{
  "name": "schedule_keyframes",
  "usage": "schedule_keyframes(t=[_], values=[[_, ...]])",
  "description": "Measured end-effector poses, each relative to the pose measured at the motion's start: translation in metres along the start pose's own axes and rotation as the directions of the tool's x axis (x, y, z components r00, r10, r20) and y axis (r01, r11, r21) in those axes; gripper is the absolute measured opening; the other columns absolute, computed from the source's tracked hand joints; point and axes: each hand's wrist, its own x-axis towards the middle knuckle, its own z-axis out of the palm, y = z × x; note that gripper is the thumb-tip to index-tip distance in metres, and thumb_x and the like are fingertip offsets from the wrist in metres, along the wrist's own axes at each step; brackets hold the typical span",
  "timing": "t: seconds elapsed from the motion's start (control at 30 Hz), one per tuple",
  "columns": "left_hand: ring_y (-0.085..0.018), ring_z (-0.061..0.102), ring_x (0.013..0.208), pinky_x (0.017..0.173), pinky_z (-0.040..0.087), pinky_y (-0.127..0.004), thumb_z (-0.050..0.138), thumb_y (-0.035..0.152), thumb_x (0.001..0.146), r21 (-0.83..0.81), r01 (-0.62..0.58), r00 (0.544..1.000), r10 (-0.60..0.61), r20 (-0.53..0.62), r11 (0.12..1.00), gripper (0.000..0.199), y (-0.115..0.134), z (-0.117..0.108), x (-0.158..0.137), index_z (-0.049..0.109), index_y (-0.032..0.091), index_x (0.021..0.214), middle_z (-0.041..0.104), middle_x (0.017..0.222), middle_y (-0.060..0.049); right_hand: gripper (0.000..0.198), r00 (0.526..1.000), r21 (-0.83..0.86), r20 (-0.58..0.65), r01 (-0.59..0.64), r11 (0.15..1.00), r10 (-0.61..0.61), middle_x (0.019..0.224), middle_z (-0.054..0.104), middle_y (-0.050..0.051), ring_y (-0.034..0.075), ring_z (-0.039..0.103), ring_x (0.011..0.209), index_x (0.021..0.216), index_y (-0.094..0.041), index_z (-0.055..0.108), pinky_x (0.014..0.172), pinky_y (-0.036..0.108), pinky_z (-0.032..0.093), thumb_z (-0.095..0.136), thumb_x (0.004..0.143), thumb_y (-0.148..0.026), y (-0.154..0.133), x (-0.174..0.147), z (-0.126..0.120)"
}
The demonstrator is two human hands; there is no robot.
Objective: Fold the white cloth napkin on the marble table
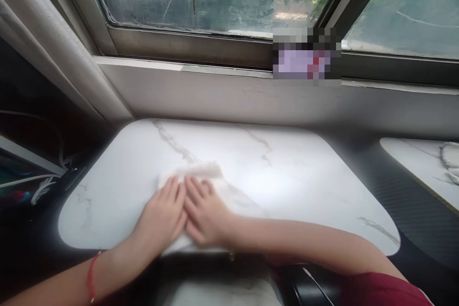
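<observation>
Side by side, my left hand (165,210) and my right hand (204,213) press down on a white cloth (202,170). The cloth lies on a white, marble-patterned tabletop (304,172), left of its middle and near the front edge. Fingers of both hands are stretched out flat, pointing away from me, and the hands touch at the thumbs. Much of the cloth is hidden under the palms. A red string bracelet (92,277) circles my left wrist.
Behind the table are a white wall (215,98) and a window with a metal frame (193,48). A pale curtain (46,33) hangs at left, above white cables (43,186). Another marble-patterned surface (423,158) stands at right. A blurred-out item (301,62) sits on the sill.
</observation>
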Motion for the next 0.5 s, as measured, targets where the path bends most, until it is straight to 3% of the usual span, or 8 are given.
schedule_keyframes(t=[0.2,0.33,0.5], values=[[-0.034,0.055,0.132,0.105,0.049,-0.042,0.039,0.018,0.089,-0.069,0.233,0.952,-0.213,0.220,0.970,0.052,-0.070,0.029,0.049,0.058,-0.004,0.133,0.058,0.140,-0.026,0.060,0.999,0.021,-0.054,-0.001,1.000,0.002,0.138,0.054,0.029,0.039,0.047,0.125,0.135,0.001,0.054,0.099,0.055,0.038,0.045,0.090,-0.038,0.046,0.091,0.042],[-0.030,0.045,0.142,0.114,0.041,-0.044,0.030,0.018,0.093,-0.187,0.358,0.915,-0.305,0.263,0.915,0.053,-0.115,0.050,0.071,0.052,-0.002,0.137,0.050,0.149,-0.023,0.055,0.999,-0.009,-0.016,-0.043,0.999,0.042,0.139,0.054,0.027,0.036,0.048,0.124,0.135,-0.003,0.055,0.101,0.051,0.037,0.046,0.093,-0.037,0.074,0.140,0.056],[-0.028,0.039,0.146,0.118,0.035,-0.043,0.026,0.028,0.098,-0.325,0.496,0.862,-0.415,0.290,0.805,0.054,-0.157,0.069,0.070,0.044,0.006,0.144,0.045,0.155,-0.016,0.057,0.999,-0.014,0.018,-0.047,0.999,0.047,0.144,0.052,0.023,0.034,0.044,0.129,0.140,-0.007,0.051,0.103,0.048,0.035,0.049,0.096,-0.042,0.090,0.184,0.073]])
